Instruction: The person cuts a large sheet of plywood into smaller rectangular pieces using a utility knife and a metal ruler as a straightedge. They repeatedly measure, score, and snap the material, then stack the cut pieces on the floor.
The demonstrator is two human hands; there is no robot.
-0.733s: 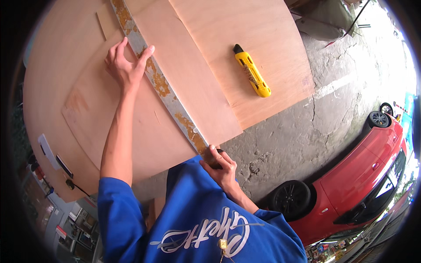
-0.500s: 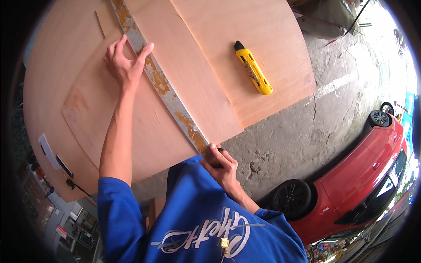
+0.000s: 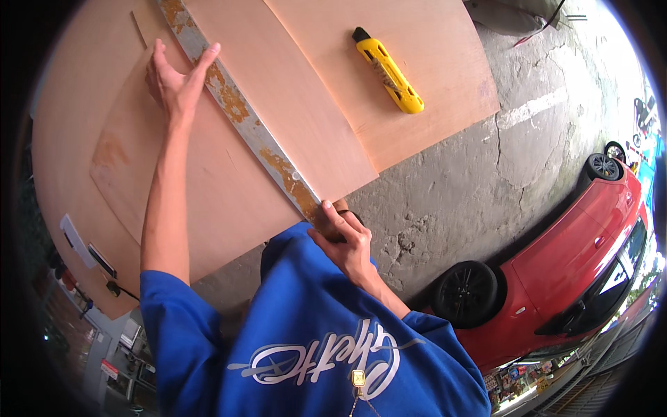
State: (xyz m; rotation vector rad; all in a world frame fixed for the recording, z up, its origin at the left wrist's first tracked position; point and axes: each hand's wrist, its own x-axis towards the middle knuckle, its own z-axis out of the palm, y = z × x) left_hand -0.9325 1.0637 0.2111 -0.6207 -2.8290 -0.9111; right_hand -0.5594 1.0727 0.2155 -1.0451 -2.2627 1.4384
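Note:
A long metal straightedge (image 3: pixel 260 142), blotched with orange-brown, lies slantwise over thin plywood sheets (image 3: pixel 313 111). My left hand (image 3: pixel 177 83) is open at its left side, farther from me. The fingers are spread, and the thumb tip overlaps the bar's edge; whether it presses cannot be seen. At the bar's near end, by the board's front edge, my right hand (image 3: pixel 347 240) grips it with the thumb on top and the other fingers curled beneath, partly hidden. A yellow utility knife (image 3: pixel 391 73) with a black tip rests on the plywood to the right.
Cracked concrete floor (image 3: pixel 445 187) shows beyond the board's right edge. A red car (image 3: pixel 570 264) stands at the right. At the board's left edge lie a white strip (image 3: pixel 76 240) and a thin black item (image 3: pixel 103 260). Grey draped material (image 3: pixel 511 17) is at the top right.
My left hand's fingers have straightened and spread, and its thumb has drawn back toward the bar's left edge. My right hand keeps its grip. The whole view has shifted slightly.

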